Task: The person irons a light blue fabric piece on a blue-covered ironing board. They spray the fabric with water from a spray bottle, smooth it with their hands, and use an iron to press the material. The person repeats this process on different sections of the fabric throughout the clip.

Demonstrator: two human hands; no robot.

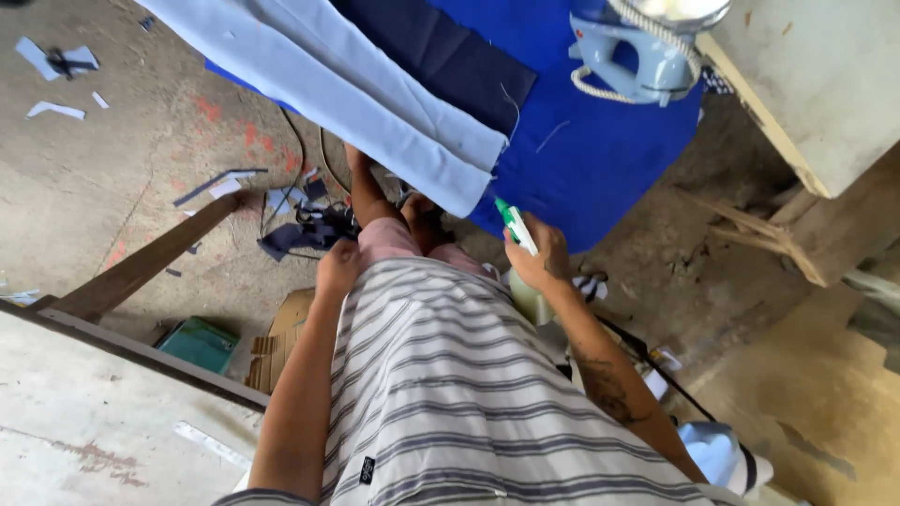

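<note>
The right hand [536,262] has its grip closed around a spray bottle [518,245] with a green-and-white nozzle, held just below the near edge of the desk. The left hand [336,269] rests on the thigh, fingers curled (whether it holds anything cannot be told). Beyond, pale blue fabric [361,98] lies across the blue-covered desk [600,159], dark navy cloth [450,52] beside it, and an iron [637,56] farther off.

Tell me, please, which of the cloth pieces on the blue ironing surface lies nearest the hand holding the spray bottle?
The light blue cloth: its lower corner ends just beside the right hand and spray bottle, while the dark navy piece lies farther up.
</note>
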